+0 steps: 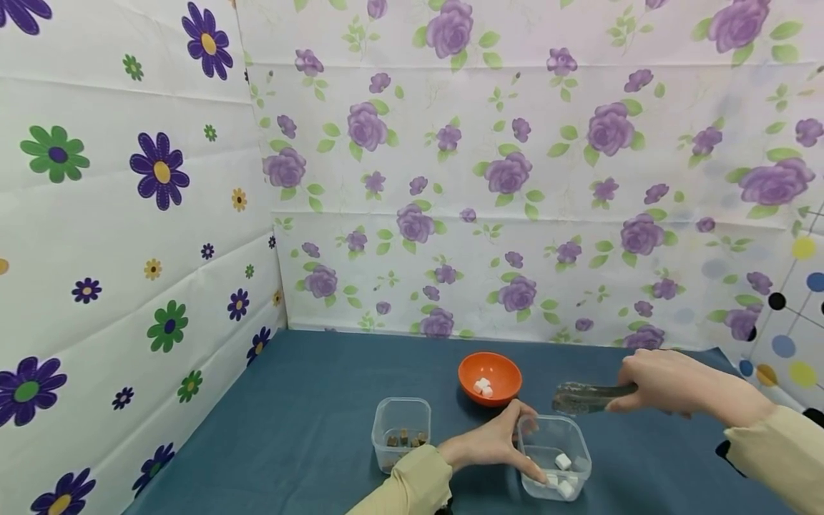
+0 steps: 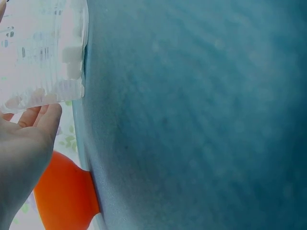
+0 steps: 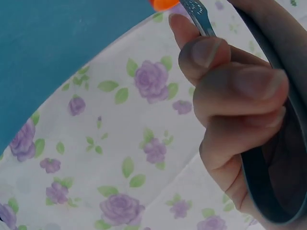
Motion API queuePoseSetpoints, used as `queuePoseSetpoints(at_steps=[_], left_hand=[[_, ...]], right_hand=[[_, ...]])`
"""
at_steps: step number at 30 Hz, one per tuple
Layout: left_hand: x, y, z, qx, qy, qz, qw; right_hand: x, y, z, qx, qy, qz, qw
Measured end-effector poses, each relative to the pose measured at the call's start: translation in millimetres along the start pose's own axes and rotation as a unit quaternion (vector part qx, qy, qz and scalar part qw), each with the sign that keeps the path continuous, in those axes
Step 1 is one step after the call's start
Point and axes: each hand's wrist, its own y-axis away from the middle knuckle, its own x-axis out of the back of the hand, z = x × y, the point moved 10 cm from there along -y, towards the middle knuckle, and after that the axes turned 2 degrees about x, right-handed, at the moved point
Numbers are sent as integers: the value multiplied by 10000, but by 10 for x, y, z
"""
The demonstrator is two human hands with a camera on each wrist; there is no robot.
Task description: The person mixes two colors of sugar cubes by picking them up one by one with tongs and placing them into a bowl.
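Observation:
In the head view my left hand grips a clear plastic container at its left side, thumb in front and fingers behind. Several white cubes lie in it. The left wrist view shows fingers of the left hand against the container's wall. Metal tongs are held in my right hand, their tips above and behind the container's right side. Curled fingers of the right hand wrap the tongs in the right wrist view. Whether the tips hold anything is unclear.
Behind the container stands an orange bowl with several white cubes in it. A second clear container, with several brown pieces, is to the left. Blue cloth covers the table, and flowered sheets hang behind and at the left.

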Motion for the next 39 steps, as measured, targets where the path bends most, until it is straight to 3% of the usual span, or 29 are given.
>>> queuePoseSetpoints(at_steps=[7,18,27,39], left_hand=[[1,-3,-3,-26,-50,-11,10000],[10,10,15,-31,-158,23,9999],[5,6,26,-83,-102,-7,9999],[-2,20,15,-10,-65,2,10000]], right_hand=[[-64,0,-192,318,-55,-65,9995],[-286,-140,-263,-470,25,-659,9967],[-408,-304,-406,-465,558,-683,9950],[-513,-404,-428,-669,589,-945,9915]])
